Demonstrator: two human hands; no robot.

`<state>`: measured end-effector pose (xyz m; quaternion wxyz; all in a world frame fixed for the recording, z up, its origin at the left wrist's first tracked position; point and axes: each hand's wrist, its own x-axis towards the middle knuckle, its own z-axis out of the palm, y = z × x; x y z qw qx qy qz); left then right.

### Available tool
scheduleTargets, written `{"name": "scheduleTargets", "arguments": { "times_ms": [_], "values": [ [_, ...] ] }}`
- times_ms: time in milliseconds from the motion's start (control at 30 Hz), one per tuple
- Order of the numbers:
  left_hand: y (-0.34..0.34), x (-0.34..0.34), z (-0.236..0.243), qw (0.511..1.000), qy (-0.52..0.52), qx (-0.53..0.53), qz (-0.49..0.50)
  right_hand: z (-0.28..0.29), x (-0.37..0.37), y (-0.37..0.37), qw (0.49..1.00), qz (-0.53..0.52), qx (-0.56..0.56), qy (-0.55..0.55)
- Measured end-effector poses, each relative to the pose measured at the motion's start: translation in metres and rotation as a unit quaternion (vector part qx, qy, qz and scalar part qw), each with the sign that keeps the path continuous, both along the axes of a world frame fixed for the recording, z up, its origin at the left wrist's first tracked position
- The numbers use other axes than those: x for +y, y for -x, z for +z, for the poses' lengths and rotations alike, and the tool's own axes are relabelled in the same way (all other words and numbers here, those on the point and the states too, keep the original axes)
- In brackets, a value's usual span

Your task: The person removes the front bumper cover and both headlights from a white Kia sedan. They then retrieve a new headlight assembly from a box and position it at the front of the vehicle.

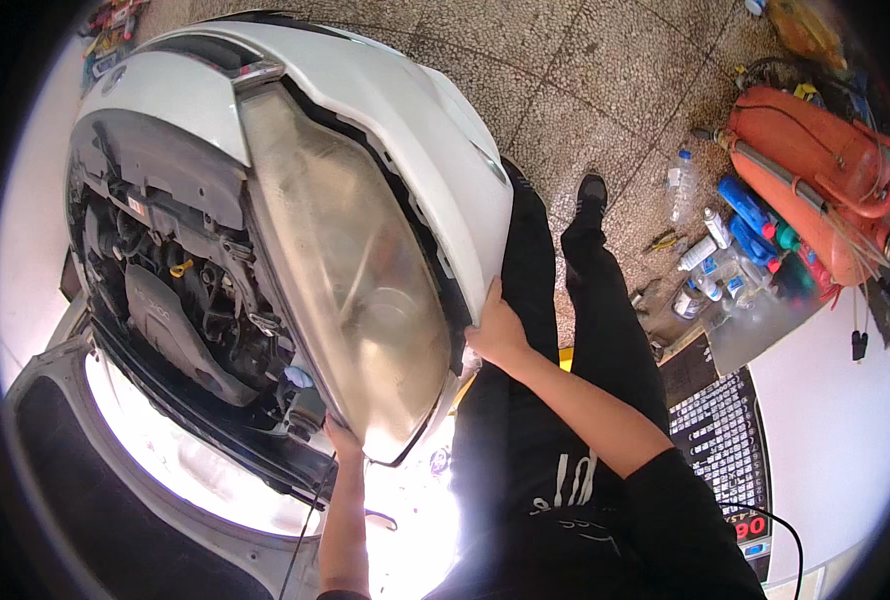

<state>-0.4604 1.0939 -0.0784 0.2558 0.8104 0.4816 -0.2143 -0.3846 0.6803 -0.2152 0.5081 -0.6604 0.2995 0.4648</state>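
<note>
A large car headlight with a hazy, yellowed lens sits at the front corner of a white car, between the engine bay and the white bumper cover. A dark gap runs between lens and cover. My left hand grips the headlight's near lower corner; its fingers are partly hidden. Higher and to the right, my right hand is closed around the near edge of the bumper cover, thumb on the outside and the other fingers partly out of sight. A thin dark cable hangs beside my left forearm.
The engine bay lies exposed at left, with a raised hood at lower left. An orange tank, blue bottles, a clear plastic bottle and spray cans stand or lie on the speckled floor at right.
</note>
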Motion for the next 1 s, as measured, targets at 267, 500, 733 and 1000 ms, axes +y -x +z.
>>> {"name": "scheduleTargets", "arguments": {
  "times_ms": [267, 500, 733, 1000],
  "values": [
    [-0.033, -0.043, 0.011, 0.993, 0.070, -0.083, 0.051, -0.005, -0.021, 0.009, 0.998, -0.032, -0.058, -0.013],
    [-0.047, -0.077, 0.020, 0.999, -0.030, -0.036, -0.020, -0.003, -0.028, 0.009, 0.996, -0.068, -0.058, -0.024],
    [-0.045, -0.060, 0.017, 0.990, 0.094, -0.085, 0.057, -0.007, -0.023, 0.007, 0.996, -0.068, -0.054, -0.026],
    [-0.042, -0.056, 0.020, 0.994, 0.061, -0.087, 0.033, -0.011, -0.019, 0.012, 0.995, -0.059, -0.074, -0.023]
  ]
}}
